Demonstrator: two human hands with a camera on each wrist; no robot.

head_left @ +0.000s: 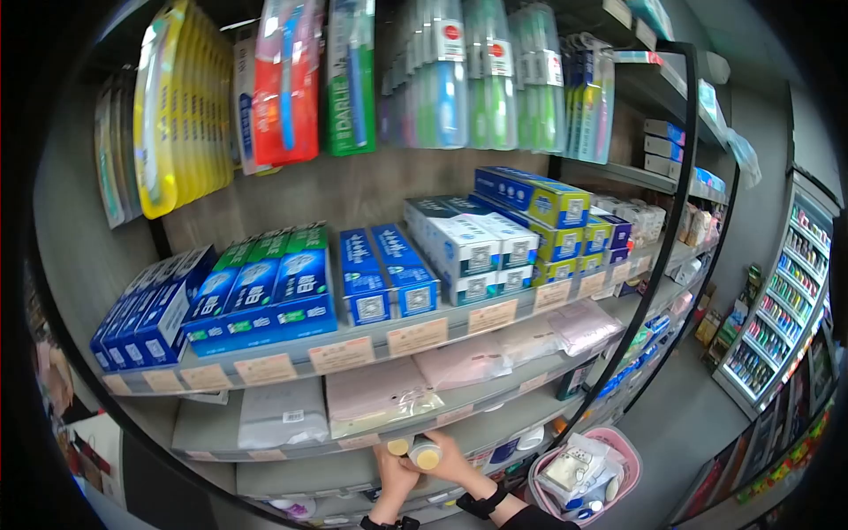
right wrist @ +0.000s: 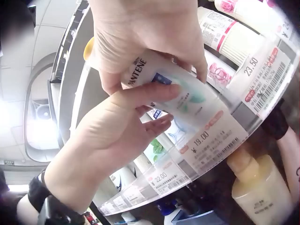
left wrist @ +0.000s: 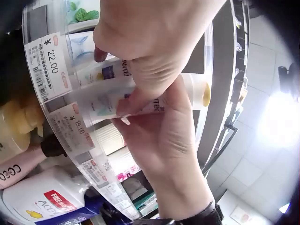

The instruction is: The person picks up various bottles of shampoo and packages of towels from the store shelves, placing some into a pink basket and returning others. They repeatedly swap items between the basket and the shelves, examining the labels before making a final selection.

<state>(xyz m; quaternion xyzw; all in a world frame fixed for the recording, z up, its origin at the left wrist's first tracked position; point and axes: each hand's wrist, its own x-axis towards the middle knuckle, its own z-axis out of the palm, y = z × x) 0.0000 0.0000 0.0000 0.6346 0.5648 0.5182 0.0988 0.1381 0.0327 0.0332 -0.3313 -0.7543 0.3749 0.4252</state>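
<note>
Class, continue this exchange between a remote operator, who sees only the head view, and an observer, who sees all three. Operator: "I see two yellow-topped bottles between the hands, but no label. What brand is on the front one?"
Observer: The front bottle reads PANTENE; the right wrist view shows it.
Operator: What price is posted in front of its base?
Observer: The price tag there says 19.00.
Operator: And what is printed on its neighbor, towards the 23.50 tag you mentioned earlier off-air?
Observer: A pink flower is printed on the white container beside it.
</note>
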